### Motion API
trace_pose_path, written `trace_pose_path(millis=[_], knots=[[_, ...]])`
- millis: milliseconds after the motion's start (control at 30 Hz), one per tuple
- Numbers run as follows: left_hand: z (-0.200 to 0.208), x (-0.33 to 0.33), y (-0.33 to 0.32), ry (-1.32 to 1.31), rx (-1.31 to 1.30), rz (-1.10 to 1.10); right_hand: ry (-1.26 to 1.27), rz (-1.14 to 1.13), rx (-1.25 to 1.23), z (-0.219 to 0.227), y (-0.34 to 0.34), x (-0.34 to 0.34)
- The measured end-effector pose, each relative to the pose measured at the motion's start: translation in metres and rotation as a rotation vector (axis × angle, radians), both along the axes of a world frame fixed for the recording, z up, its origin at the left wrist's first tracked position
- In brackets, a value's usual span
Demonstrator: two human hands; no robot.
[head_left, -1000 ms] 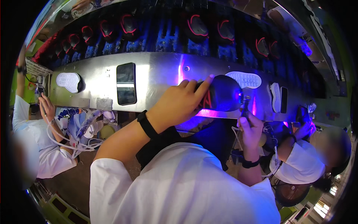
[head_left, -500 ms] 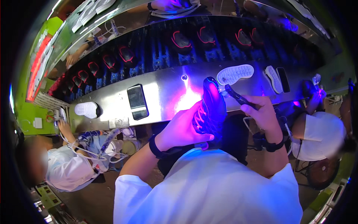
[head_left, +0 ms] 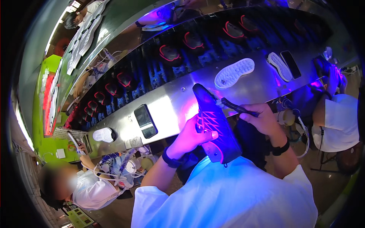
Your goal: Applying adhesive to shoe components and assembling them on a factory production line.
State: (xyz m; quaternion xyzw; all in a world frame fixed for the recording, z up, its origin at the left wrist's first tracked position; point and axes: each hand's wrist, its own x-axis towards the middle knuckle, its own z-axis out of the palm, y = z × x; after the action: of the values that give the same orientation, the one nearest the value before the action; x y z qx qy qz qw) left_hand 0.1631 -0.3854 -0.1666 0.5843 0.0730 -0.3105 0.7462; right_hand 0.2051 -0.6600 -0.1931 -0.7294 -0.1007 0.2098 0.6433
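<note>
A dark shoe upper (head_left: 224, 138) with bright pink lacing is gripped in my left hand (head_left: 186, 138), its thumb lying across the laced part. Its toe points away from me and its heel is close to my chest. Closed around the dark handle of a brush (head_left: 237, 107) is my right hand (head_left: 262, 118). The brush's pale bristles meet the upper's right edge, near the toe. Blue-violet light falls on the shoe and my hands. Beyond the toe, a white shoe sole (head_left: 235, 73) lies on the metal bench (head_left: 167, 108).
Behind the bench runs a dark conveyor (head_left: 146, 62) carrying several red-edged shoe uppers (head_left: 170, 54). Phones (head_left: 145, 121) (head_left: 291, 64) and other white soles (head_left: 103, 135) (head_left: 279, 66) lie on the bench. Co-workers sit at left (head_left: 95, 190) and right (head_left: 338, 121).
The shoe has rolled and come nearer my chest, so its laced side and heel show more. The brush stays by the toe's right edge. The whole view has turned slightly.
</note>
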Motion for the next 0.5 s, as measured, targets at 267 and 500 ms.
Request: trace_pose_path(millis=[267, 500], knots=[[-0.001, 0.009, -0.002, 0.067, -0.045, 0.063, 0.106, 0.086, -0.164, -0.008, -0.038, -0.04], [0.0, 0.001, 0.005, 0.013, -0.043, 0.092, 0.286, 0.012, -0.237, 0.024, -0.023, -0.023]])
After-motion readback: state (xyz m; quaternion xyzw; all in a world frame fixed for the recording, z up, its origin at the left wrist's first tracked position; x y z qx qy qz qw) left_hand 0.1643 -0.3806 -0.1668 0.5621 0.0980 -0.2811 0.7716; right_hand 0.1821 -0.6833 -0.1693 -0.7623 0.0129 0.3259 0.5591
